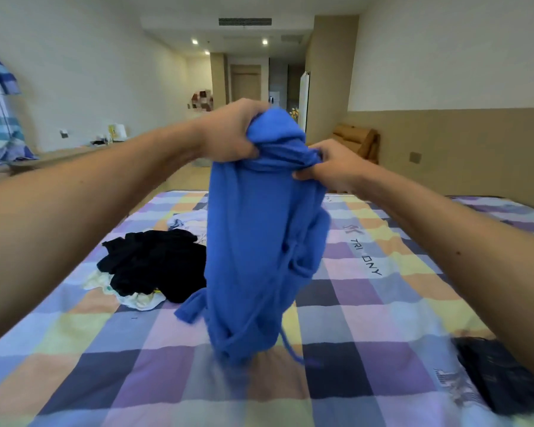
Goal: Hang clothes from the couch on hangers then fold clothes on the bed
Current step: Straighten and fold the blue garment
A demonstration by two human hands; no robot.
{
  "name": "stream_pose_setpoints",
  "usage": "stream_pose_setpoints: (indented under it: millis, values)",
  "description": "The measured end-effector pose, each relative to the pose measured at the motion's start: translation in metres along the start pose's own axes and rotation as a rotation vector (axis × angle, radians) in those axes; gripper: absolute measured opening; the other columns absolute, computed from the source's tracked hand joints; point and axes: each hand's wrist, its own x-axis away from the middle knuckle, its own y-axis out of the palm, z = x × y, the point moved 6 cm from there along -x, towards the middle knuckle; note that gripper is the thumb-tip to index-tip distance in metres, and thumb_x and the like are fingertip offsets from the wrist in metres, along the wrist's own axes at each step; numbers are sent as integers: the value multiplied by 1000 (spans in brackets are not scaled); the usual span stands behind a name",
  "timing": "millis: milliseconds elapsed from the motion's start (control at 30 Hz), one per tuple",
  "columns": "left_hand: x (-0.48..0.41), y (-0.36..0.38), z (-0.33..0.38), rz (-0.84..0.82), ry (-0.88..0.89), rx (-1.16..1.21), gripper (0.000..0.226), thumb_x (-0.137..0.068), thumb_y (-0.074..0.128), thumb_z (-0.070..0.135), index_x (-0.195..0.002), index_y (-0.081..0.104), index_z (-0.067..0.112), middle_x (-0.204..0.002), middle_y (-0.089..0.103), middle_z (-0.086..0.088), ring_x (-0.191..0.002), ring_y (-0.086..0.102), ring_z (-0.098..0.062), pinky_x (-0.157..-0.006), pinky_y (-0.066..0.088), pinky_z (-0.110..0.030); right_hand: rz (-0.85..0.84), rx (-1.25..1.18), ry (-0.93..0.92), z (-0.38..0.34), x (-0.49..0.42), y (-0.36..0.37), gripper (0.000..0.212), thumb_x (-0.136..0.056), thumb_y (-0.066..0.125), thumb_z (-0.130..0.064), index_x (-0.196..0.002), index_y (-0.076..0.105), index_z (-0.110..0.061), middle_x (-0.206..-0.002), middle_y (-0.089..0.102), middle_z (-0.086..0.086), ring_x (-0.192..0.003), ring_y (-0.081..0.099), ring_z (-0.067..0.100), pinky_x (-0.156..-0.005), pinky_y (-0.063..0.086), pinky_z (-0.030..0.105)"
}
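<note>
Two hands hold one blue garment [259,241] upright over the bed [383,303].
My left hand [228,134] and right hand [330,164], fingers clenched on its top at 12 o'clock, let it hang straight for folding, I judge; black pile [158,263] at 9 o'clock.

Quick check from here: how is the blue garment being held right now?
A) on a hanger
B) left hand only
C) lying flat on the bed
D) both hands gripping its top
D: the left hand and right hand both grip the top of the blue garment, which hangs down over the checked bedspread.
</note>
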Motion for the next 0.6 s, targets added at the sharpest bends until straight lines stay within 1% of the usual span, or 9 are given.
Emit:
stream_pose_setpoints:
  millis: [67,167,233,300,367,400,467,533,600]
  values:
    - [9,-8,-27,36,-63,-239,29,-73,65,-6,-96,55,8,-94,60,-9,-88,58,-31,-71,46,-39,69,65,-20,-2,1,-16,21,-90,72,-17,-105,73,-3,-112,72,19,-102,70,25,-98,52,55]
    - [22,-11,-59,51,-215,-378,23,-72,60,-9,-88,53,5,-85,57,-12,-83,55,-36,-65,41,-38,103,0,-71,-16,7,-29,17,-90,70,-16,-106,76,-10,-108,75,13,-103,71,27,-98,54,52]
    - [29,-11,-71,59,-257,-463,22,-72,60,-9,-87,56,7,-82,58,-12,-80,54,-36,-64,40,-36,49,-165,-78,-20,13,-30,20,-92,68,-6,-111,74,-3,-112,74,16,-106,71,29,-97,56,45]
    - [33,-13,-81,100,-285,-496,25,-70,57,-9,-86,59,11,-80,58,-11,-78,55,-36,-63,41,-36,-12,-383,-46,-17,18,-29,21,-93,64,2,-112,72,0,-113,74,17,-103,72,27,-90,60,35]
    - [36,-16,-86,173,-297,-453,27,-69,54,-10,-84,61,12,-77,58,-11,-78,56,-37,-63,42,-37,-111,-540,0,-13,23,-24,20,-92,64,0,-111,71,-2,-111,75,15,-97,74,23,-81,60,29]
    - [34,-18,-87,210,-296,-444,26,-69,55,-10,-83,61,11,-77,58,-11,-78,56,-38,-63,42,-37,-137,-561,15,-11,24,-23,18,-91,65,-3,-109,72,-4,-108,76,13,-93,75,21,-78,60,28]
    - [34,-16,-91,220,-336,-498,22,-74,59,-8,-87,61,10,-83,57,-11,-80,54,-36,-64,40,-37,-114,-513,17,-3,23,-28,7,-92,67,-6,-95,71,-11,-93,76,6,-81,74,17,-70,60,27]
    - [45,-5,-106,159,-442,-596,18,-80,63,-1,-91,60,13,-88,55,-11,-83,55,-35,-68,39,-37,-12,-401,25,7,19,-41,16,-93,68,-7,-81,64,-17,-82,71,1,-74,68,15,-68,56,27]
    - [63,9,-133,73,-589,-681,11,-84,68,11,-94,63,11,-93,59,-13,-86,58,-36,-70,43,-39,147,-171,45,23,16,-59,13,-92,67,-8,-83,68,-18,-89,69,4,-81,64,19,-75,53,30]
